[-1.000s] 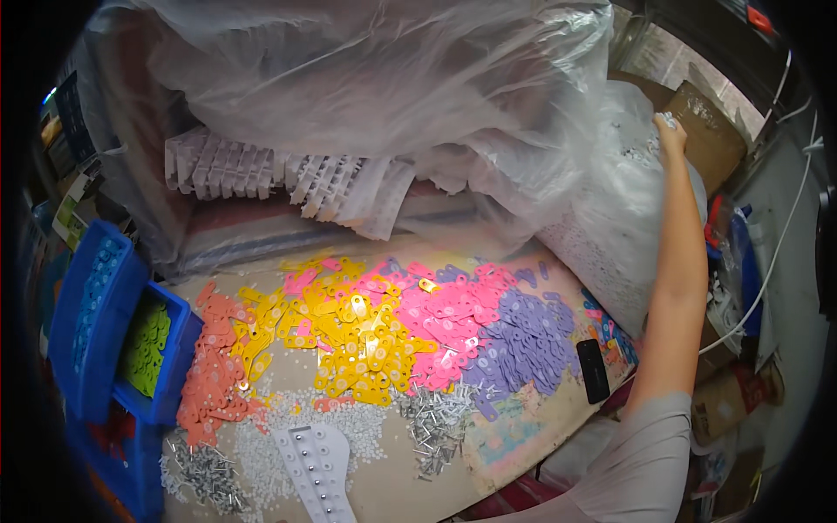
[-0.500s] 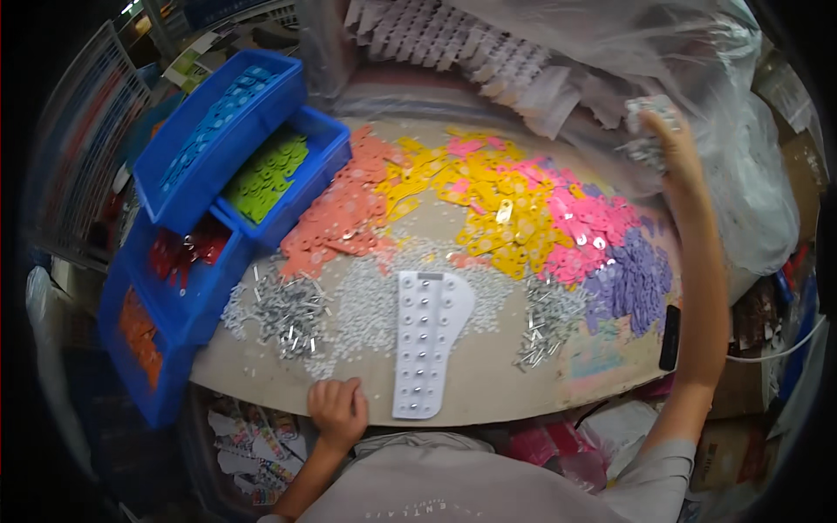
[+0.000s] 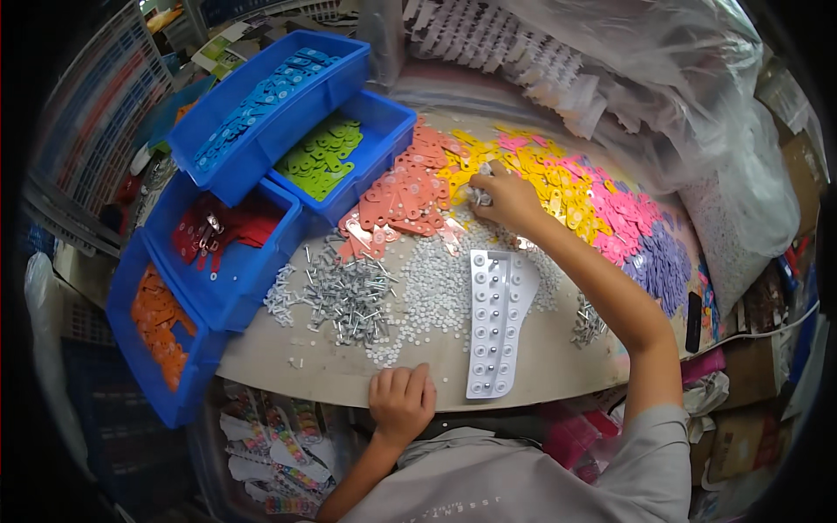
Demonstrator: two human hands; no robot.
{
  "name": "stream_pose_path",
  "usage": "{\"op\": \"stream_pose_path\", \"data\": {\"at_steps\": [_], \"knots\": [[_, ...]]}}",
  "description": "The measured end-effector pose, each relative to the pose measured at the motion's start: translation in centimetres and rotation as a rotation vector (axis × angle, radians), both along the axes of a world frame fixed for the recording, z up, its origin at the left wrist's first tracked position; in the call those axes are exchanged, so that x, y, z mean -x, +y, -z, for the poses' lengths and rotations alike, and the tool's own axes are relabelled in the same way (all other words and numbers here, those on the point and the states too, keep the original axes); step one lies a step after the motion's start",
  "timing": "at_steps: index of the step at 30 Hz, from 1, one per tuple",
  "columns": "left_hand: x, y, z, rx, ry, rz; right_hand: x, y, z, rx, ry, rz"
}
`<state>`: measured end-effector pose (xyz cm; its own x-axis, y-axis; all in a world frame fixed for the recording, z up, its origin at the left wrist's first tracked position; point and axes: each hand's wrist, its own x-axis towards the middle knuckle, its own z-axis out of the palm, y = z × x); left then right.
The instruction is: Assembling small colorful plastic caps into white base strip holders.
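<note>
1. Smooth-walled blue plastic bins (image 3: 268,272) crowd the table's left edge, loaded with flat orange, red, green and blue pieces.
2. Slim, shiny metal pins (image 3: 353,301) lie heaped beside them; tiny white discs (image 3: 432,283) spread like grain further right.
3. A moulded white plate (image 3: 481,349), lined with round sockets and silver balls, lies near the front edge.
4. Flat coral tags (image 3: 405,196), then yellow, pink and purple ones, overlap toward the right edge.
5. The left hand (image 3: 403,404) rests curled at the front edge; I cannot tell whether its grip holds anything.
6. The right hand (image 3: 513,205) has its grip closed around small white pieces (image 3: 479,192), between the coral and yellow tags.
7. The beige table (image 3: 349,366) has a curved front edge; crinkled clear plastic (image 3: 689,96) drapes beyond its far right corner.
</note>
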<state>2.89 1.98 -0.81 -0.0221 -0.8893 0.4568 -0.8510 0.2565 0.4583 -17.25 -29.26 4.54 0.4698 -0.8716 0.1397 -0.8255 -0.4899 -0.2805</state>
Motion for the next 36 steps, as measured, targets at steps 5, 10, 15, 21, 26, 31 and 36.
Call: {"op": "stream_pose_path", "data": {"at_steps": [5, 10, 15, 21, 26, 31, 36], "knots": [[0.0, 0.2, 0.2, 0.011, -0.011, 0.010, 0.8, 0.6, -0.4, -0.064, 0.175, -0.065], [0.1, 0.2, 0.1, 0.007, -0.023, 0.022, 2.0, 1.4, -2.9, -0.082, 0.101, -0.037], [-0.8, -0.5, -1.4, -0.063, 0.192, 0.081, 5.9, 0.7, -4.3, 0.046, -0.253, 0.100], [-2.7, -6.2, -5.5, 0.023, 0.228, 0.178, 10.5, 2.6, -0.8, 0.121, -0.192, 0.087], [-1.0, -15.2, -7.3, 0.016, 0.264, 0.339, 10.1, 4.9, 1.4, 0.019, -0.176, 0.052], [2.3, -22.1, -6.3, -0.137, 0.251, 0.399, 9.2, 5.1, 2.6, 0.136, -0.189, 0.031], [6.0, -25.5, -5.3, -0.266, 0.107, 0.454, 9.3, 5.1, 2.6, 0.087, -0.222, 0.052]]}}
